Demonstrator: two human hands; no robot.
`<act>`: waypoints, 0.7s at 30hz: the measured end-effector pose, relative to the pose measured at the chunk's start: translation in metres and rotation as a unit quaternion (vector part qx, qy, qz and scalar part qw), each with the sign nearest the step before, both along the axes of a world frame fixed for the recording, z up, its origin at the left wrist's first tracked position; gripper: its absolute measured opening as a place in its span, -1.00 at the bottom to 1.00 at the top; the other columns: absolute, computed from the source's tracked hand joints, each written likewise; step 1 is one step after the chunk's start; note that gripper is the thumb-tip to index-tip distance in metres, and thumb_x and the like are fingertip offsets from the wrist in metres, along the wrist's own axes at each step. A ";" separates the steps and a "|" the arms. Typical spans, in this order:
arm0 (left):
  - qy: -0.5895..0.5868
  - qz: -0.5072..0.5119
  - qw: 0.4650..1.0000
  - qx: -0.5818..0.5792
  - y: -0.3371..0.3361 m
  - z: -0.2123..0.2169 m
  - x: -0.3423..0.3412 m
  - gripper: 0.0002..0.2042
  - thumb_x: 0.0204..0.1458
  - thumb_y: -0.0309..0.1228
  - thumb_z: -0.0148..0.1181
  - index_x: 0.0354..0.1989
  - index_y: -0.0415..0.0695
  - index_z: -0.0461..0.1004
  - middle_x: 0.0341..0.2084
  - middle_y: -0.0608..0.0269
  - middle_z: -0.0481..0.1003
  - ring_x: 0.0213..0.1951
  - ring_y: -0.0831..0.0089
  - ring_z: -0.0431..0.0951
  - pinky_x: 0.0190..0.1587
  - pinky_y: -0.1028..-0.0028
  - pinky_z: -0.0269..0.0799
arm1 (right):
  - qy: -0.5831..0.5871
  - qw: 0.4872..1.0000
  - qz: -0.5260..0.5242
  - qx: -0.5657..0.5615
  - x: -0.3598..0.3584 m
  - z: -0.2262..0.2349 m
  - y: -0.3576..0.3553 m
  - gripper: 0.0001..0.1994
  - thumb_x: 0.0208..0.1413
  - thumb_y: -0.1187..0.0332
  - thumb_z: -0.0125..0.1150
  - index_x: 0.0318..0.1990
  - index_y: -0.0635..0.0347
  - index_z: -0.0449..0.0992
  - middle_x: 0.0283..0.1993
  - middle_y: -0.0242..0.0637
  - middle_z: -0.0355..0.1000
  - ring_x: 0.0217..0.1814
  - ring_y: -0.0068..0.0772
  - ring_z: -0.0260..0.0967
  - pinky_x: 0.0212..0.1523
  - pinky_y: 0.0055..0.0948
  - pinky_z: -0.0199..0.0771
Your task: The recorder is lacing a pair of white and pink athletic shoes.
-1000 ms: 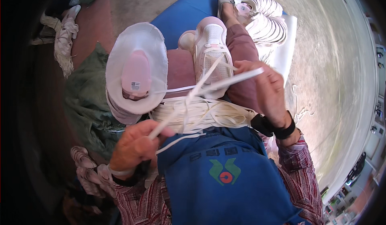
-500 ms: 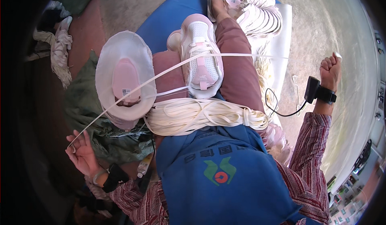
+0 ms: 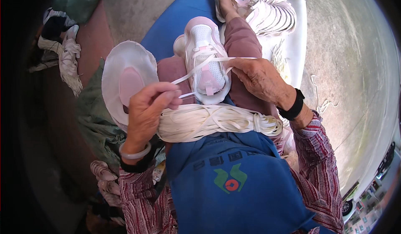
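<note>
While I watch remotely, the left hand pinches the lace of the shoe. The right hand, fingertips partly hidden, seems to pinch it too

This looks like a shoe workshop with a concrete floor. Stacked uppers lie beyond the right fingers, bundled laces on their near side.

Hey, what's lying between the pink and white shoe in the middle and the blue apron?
In the head view, a bundle of cream laces lies between the shoe and the apron.
</note>
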State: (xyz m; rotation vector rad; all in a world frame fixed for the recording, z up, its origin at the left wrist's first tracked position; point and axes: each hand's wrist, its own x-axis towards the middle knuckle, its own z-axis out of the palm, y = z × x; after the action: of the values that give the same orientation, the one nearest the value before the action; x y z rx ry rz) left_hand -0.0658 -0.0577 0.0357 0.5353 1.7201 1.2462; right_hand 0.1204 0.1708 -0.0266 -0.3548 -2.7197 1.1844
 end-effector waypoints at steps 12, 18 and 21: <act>0.288 -0.195 0.935 -0.072 0.046 -0.035 -0.008 -0.85 0.30 -0.40 -0.10 -0.16 -0.23 0.34 -0.29 0.14 0.47 -0.43 0.47 0.57 -0.40 0.52 0.50 | 0.026 0.996 -0.073 0.044 -0.014 -0.013 0.005 -0.86 0.17 0.42 0.14 -0.15 0.22 0.52 -0.24 -0.09 0.51 -0.24 0.02 0.48 -0.25 -0.22 0.49; 0.259 -0.138 0.949 -0.114 0.045 -0.043 -0.014 -0.87 0.30 -0.41 -0.10 -0.21 -0.22 0.33 -0.42 0.17 0.46 -0.44 0.42 0.56 -0.36 0.46 0.51 | -0.026 0.995 -0.030 0.095 -0.014 -0.012 0.014 -0.88 0.17 0.38 0.15 -0.26 0.25 0.50 -0.30 -0.12 0.51 -0.27 0.01 0.47 -0.28 -0.23 0.47; 0.309 -0.110 0.940 -0.089 0.045 -0.047 -0.023 -0.88 0.29 -0.42 -0.07 -0.22 -0.22 0.34 -0.43 0.22 0.46 -0.44 0.46 0.55 -0.39 0.49 0.49 | -0.001 0.998 -0.019 0.056 -0.011 -0.011 0.026 -0.87 0.14 0.35 0.14 -0.22 0.15 0.54 -0.40 -0.10 0.51 -0.33 0.01 0.49 -0.33 -0.17 0.50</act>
State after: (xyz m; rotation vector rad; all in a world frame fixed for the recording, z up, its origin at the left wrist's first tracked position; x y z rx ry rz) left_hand -0.0892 -0.0123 -0.0113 1.0590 2.1857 0.7883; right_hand 0.1091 0.1966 -0.0380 -0.3921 -2.7541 1.0164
